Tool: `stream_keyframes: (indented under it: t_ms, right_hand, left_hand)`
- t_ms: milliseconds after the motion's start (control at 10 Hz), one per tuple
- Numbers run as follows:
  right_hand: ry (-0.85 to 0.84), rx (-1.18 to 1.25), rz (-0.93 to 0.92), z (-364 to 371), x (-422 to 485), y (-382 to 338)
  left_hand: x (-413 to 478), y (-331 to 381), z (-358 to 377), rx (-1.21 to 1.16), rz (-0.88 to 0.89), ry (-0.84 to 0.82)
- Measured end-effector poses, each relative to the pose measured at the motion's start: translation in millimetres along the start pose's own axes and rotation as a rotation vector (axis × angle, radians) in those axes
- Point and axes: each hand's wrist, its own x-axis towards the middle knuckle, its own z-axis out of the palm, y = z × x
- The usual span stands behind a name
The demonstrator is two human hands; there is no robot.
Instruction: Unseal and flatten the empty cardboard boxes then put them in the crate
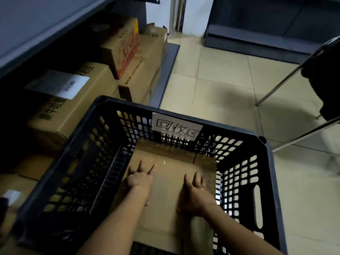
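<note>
A black perforated plastic crate (261,181) stands on the floor in front of me, with a white handwritten label (176,127) on its far wall. Flattened brown cardboard (165,197) lies on the crate's bottom. Both my hands reach down inside. My left hand (140,176) presses flat on the left part of the cardboard with fingers spread. My right hand (196,194) presses flat on the right part, fingers straight and pointing to the far wall.
Closed cardboard boxes (73,103) are stacked on a low shelf to the left, one with red print (127,45). A metal chair frame (287,78) with dark cloth stands on the tiled floor (220,85) at the right. A dark shelf unit (257,24) stands beyond.
</note>
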Motion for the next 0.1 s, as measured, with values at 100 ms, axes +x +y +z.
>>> stream_keyframes:
  t_ms: [100]
  right_hand:
    - [0.113,-0.01,-0.036,-16.3,-6.0,-2.9]
  left_hand:
    - [-17.2,2.2,-4.7,-0.078,0.012,0.021]
